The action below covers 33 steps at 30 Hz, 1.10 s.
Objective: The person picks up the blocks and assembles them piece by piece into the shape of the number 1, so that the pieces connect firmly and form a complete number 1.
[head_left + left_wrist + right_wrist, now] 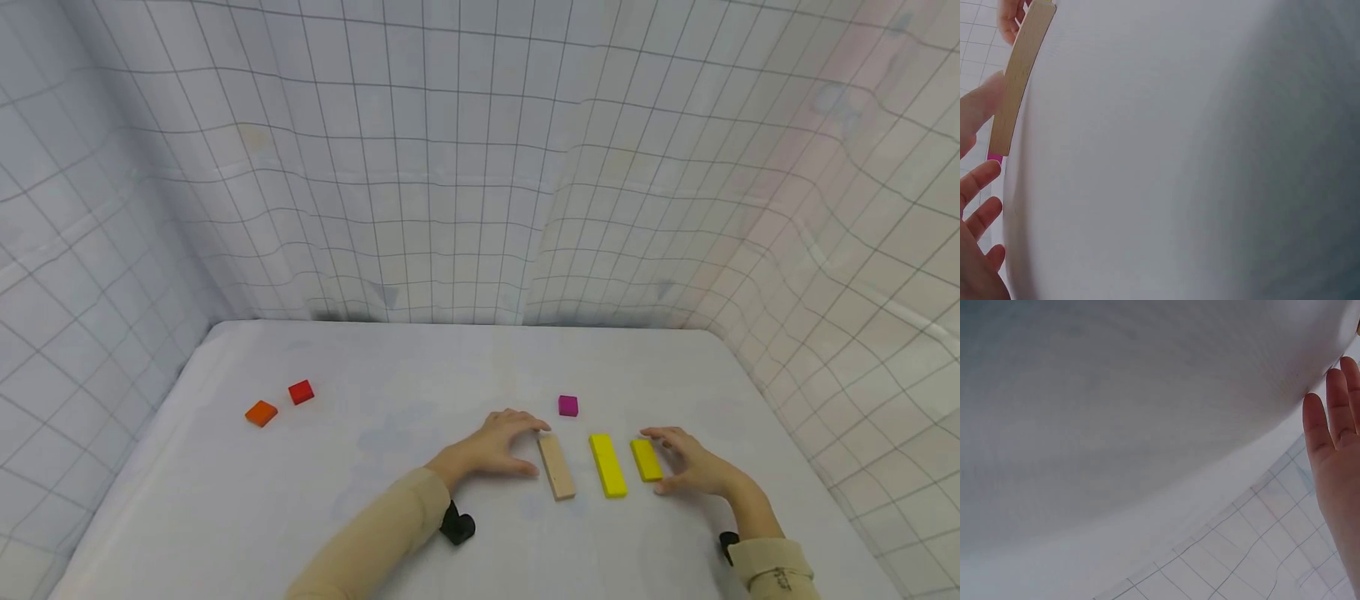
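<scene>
In the head view my left hand is just left of a plain wooden block, thumb and fingers spread apart. The left wrist view shows this wooden block beyond the thumb. My right hand hovers at the right side of a short yellow block, its index finger by the far end and its thumb by the near corner. Between the wooden block and the short yellow one lies a longer yellow block. Straight fingers of the right hand show in the right wrist view.
A magenta cube sits behind the row of blocks. Farther left on the white table are a red block and an orange block. Grid-patterned curtains enclose the back and both sides.
</scene>
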### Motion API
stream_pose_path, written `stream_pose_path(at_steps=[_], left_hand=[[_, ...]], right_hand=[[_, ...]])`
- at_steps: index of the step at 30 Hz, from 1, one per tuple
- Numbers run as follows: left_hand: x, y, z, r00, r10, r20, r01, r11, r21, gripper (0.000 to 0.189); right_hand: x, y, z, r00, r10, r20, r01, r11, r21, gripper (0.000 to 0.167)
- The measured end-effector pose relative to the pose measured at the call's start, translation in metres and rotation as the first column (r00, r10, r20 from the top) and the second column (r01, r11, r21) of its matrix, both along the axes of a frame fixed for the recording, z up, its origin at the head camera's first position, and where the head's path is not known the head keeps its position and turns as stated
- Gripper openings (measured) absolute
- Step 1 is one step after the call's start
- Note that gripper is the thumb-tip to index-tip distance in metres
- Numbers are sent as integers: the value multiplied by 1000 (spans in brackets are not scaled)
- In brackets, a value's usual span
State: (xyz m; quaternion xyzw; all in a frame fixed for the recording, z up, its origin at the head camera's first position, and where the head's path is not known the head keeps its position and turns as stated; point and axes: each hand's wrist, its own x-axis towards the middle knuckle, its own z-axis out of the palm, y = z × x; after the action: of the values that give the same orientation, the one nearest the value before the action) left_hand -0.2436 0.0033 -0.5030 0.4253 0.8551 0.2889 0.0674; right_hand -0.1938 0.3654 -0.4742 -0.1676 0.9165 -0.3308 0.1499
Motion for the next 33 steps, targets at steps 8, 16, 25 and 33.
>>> stream_pose_path(at_steps=[8,16,25,33], left_hand=[[-1,7,1,999,18,38,-16,999,-34,59],[-3,12,5,998,14,63,-11,999,-44,57],[-8,16,3,998,17,68,-12,998,-65,56],[-10,18,0,998,16,67,-11,997,-72,52]], right_hand=[[-1,5,-2,1000,-22,18,22,1000,-17,80],[-2,6,-1,999,-20,26,21,999,-42,71],[-5,13,-7,997,-48,59,52,996,-71,68],[-4,12,-6,996,-52,76,58,996,-73,65]])
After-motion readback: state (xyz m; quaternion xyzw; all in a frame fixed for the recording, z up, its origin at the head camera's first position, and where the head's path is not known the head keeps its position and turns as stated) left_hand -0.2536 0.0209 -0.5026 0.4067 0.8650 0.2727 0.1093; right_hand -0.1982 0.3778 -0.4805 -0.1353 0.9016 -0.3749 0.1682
